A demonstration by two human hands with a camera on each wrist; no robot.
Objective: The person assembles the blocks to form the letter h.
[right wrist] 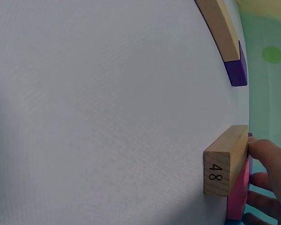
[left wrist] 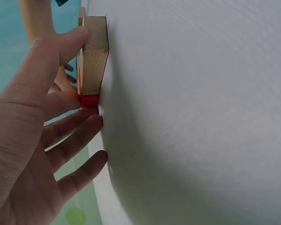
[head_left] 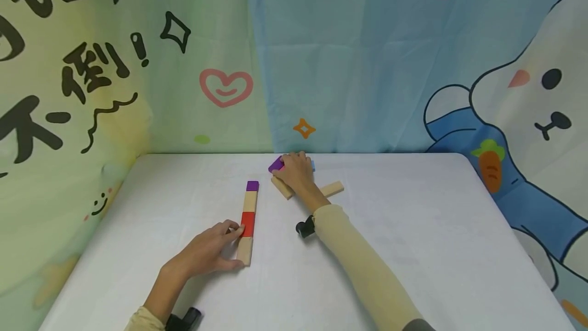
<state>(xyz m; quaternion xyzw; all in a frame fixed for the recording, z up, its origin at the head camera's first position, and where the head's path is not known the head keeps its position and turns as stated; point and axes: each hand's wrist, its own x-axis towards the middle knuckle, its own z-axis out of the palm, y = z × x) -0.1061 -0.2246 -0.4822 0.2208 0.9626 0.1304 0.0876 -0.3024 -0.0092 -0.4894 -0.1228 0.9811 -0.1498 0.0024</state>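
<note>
A line of wooden building blocks lies end to end on the table: a plain block point(head_left: 245, 251) nearest, then a red block point(head_left: 248, 223), another plain block point(head_left: 250, 201) and a purple block point(head_left: 252, 186). My left hand point(head_left: 211, 249) is at its near end; the thumb touches the nearest block and the index finger the red one, with the other fingers loosely spread. At the far edge, my right hand point(head_left: 298, 172) reaches over a cluster, its fingertips at a pink block point(right wrist: 238, 194) beside a purple block point(head_left: 275, 164). Its grip is partly hidden.
A plain block point(head_left: 281, 188), marked 48 in the right wrist view, lies in front of the cluster. Another plain block point(head_left: 332, 189) lies right of the right wrist. A blue block point(head_left: 313, 165) peeks out behind the hand. A printed curtain point(head_left: 349, 65) hangs behind the white table point(head_left: 413, 229).
</note>
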